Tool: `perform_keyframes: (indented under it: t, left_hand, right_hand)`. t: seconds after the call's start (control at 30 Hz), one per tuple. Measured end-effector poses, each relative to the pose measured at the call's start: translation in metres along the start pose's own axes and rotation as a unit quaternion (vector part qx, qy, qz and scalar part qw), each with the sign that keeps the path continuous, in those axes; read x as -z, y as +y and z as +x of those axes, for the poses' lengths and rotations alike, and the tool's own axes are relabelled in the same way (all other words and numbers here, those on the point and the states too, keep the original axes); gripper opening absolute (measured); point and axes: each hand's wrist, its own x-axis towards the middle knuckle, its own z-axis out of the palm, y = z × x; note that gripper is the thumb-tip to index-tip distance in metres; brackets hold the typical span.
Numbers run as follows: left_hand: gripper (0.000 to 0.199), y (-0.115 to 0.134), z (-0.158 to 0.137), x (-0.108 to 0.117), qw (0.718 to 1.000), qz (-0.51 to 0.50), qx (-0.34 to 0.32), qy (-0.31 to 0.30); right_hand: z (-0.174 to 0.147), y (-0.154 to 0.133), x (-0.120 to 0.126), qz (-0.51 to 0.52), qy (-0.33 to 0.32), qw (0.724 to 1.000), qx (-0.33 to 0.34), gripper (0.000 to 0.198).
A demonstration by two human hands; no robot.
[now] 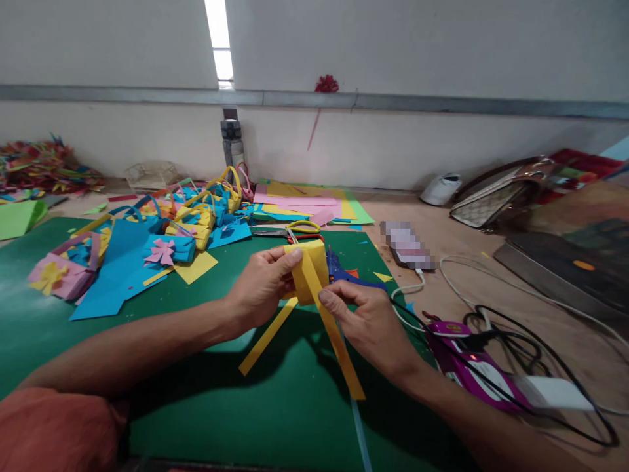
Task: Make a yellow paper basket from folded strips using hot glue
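My left hand grips a small folded yellow paper piece above the green mat, thumb on its front. A long yellow paper strip slants down across its face and hangs below. Another yellow strip dangles to the lower left. My right hand is closed at the right edge of the slanting strip, thumb and forefinger pinched on it. Behind the yellow piece lies a blue glue gun, partly hidden. Scissors with yellow and red handles rest just beyond.
Several small paper baskets and a blue paper sheet lie at left. Coloured sheets are stacked at the back. On the right are a phone, a purple power strip with tangled cables, and a handbag.
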Motion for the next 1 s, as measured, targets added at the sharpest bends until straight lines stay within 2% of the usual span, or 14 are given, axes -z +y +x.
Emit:
perform_keyframes:
  t: [0.17,0.47,0.7,1.0]
  left_hand:
    - [0.033,0.003,-0.002,-0.003,0.999,-0.028,0.01,-0.031]
    - [0.031,-0.011,-0.001,-0.002,0.998,-0.037,0.028,-0.042]
    - [0.035,-0.014,-0.003,-0.006,0.996,-0.074,0.031,-0.047]
    - [0.033,-0.009,-0.002,-0.004,1.0,-0.005,0.03,0.002]
  right_hand:
    - [0.002,-0.003,0.001,0.07,-0.048,0.994,-0.073,0.028]
    - [0.003,-0.002,-0.001,0.107,-0.044,0.985,-0.131,0.027]
    - [0.002,0.0,-0.003,0.085,-0.054,0.988,-0.119,0.031]
    - [0.002,-0.001,-0.004,0.034,-0.051,0.994,-0.093,0.033]
